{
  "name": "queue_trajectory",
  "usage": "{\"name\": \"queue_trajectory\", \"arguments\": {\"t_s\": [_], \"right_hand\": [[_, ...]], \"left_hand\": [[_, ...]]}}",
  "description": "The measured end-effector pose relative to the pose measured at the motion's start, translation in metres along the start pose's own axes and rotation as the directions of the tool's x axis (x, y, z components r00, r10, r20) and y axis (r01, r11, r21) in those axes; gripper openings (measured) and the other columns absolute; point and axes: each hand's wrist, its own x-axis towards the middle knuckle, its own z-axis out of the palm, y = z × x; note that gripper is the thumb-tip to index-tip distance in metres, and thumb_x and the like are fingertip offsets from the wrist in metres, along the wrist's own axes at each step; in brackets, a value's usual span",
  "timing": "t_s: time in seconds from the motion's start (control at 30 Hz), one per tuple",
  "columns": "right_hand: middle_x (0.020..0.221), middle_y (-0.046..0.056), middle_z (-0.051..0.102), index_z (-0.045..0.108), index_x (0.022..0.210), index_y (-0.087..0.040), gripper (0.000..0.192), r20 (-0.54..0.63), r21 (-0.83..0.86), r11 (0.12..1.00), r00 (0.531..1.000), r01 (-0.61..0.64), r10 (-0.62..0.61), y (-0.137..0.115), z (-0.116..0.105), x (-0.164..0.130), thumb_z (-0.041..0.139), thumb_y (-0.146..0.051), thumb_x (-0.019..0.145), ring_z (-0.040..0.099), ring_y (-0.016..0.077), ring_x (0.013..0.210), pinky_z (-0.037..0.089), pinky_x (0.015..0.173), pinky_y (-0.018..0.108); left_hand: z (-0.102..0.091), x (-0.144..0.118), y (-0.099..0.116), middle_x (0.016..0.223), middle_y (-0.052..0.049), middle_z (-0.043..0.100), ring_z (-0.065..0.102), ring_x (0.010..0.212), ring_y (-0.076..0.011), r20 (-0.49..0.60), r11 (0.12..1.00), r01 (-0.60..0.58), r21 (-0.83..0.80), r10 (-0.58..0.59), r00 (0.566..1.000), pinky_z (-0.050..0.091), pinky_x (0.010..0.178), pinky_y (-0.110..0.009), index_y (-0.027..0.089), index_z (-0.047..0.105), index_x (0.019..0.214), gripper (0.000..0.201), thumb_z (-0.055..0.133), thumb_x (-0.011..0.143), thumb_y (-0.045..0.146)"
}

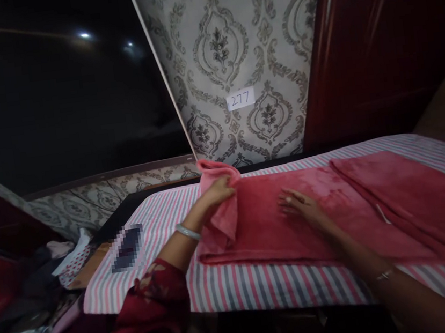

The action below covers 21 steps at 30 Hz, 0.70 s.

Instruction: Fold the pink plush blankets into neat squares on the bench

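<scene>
The room is dark, and the pile of clothes (28,298) past the left end of the surface (261,286) is hard to make out. A small dark thing (127,247) near the left end is blurred, so I cannot tell what it is. The right end of the pink towel (333,212) is cut off by the picture's edge, and so is the person's right arm low down. The towel is soft and fuzzy. It lies flat on a striped cloth that covers the surface, with its long side running left to right along the surface. The left hand (219,191) is closed on the towel's far left corner and lifts it up, so that corner stands in a soft bump and hangs in folds. A pale bangle (188,232) sits on that wrist. The right hand (300,205) lies open and flat on the middle of the towel, fingers spread, holding nothing. On the patterned wall (231,36) behind, a white tag (240,98) says 277.
</scene>
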Motion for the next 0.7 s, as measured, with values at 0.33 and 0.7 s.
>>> {"name": "queue_trajectory", "arguments": {"t_s": [0.33,0.7], "right_hand": [[0.106,0.008,0.070,0.054,0.127,-0.025,0.043,0.011,0.077,0.974,0.977,-0.215,0.215,0.002,0.012,0.027,0.069,-0.031,0.087,0.072,0.0177,0.080,0.062,0.072,0.033],[0.068,-0.002,0.065,0.056,0.132,-0.019,0.043,-0.014,-0.180,0.969,0.985,-0.171,0.171,-0.016,0.061,0.095,0.062,-0.022,0.089,0.060,0.0145,0.056,0.053,0.057,0.026]], "left_hand": [[0.111,-0.053,0.015,0.131,-0.027,0.061,0.062,0.117,-0.0384,0.139,0.948,-0.090,0.305,0.049,0.989,0.047,0.094,-0.048,0.015,0.035,0.155,0.081,0.060,0.078,0.016],[0.120,-0.120,0.017,0.126,-0.025,0.055,0.055,0.113,-0.0428,0.058,0.825,-0.135,0.549,0.124,0.991,0.041,0.093,-0.058,0.024,0.037,0.155,0.084,0.061,0.074,0.021]]}}
